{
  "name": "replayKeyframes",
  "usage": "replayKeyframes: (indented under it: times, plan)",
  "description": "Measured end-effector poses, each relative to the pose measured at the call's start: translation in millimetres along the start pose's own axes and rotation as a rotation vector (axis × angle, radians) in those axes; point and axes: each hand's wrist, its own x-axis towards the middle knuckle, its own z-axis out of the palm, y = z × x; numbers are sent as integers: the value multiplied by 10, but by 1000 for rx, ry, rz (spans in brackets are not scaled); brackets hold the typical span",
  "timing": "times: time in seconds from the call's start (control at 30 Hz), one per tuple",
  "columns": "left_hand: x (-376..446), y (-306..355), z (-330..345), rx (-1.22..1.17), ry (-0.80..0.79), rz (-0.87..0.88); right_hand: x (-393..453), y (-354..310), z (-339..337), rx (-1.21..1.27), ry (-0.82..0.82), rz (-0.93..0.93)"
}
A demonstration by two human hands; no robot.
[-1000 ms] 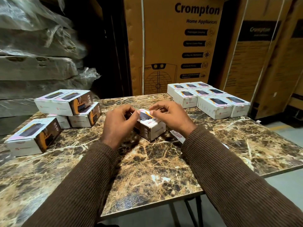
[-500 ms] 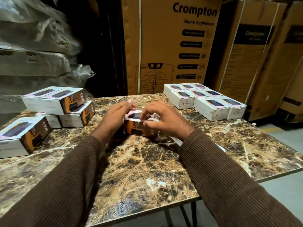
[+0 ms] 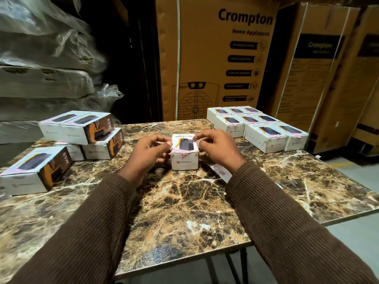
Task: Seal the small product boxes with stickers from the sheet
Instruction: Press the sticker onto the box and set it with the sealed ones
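Now the small box (image 3: 185,152) has been turned since a moment ago and sits flat on the marble table (image 3: 184,201), its white end with a pink sticker (image 3: 184,153) facing me. On my left I see a pile of boxes (image 3: 82,132) with orange sides. My left hand (image 3: 148,154) has curled fingers pinching the left top edge of the small box. My right hand (image 3: 217,149) pinches its right top edge. Just right of the box, the sticker sheet (image 3: 220,171) lies partly under my right wrist. Far right sit tidy rows of boxes (image 3: 256,126) with pink stickers on them.
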Motion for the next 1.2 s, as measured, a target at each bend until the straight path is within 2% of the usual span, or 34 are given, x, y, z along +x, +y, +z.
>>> replayKeyframes:
  times: [0.13,0.33,0.57,0.77,0.97,1.2]
  plan:
    - [-7,-21,2,-63,-3,-62,-10,-6,-42,105,-38,60]
    - [-33,-8,67,-154,-12,-84,-47,-60,-19,15,-113,27]
    - [-50,83,303,-214,51,35,-20,-77,-171,-18,-1,-55]
    - [118,333,1019,-224,-35,115,71,251,-814,27,72,-61]
    - [294,395,1694,-181,-191,59,20,830,-1186,-161,246,-73]
    - [374,214,1836,-161,-185,56,75,921,-1175,-294,242,-83]
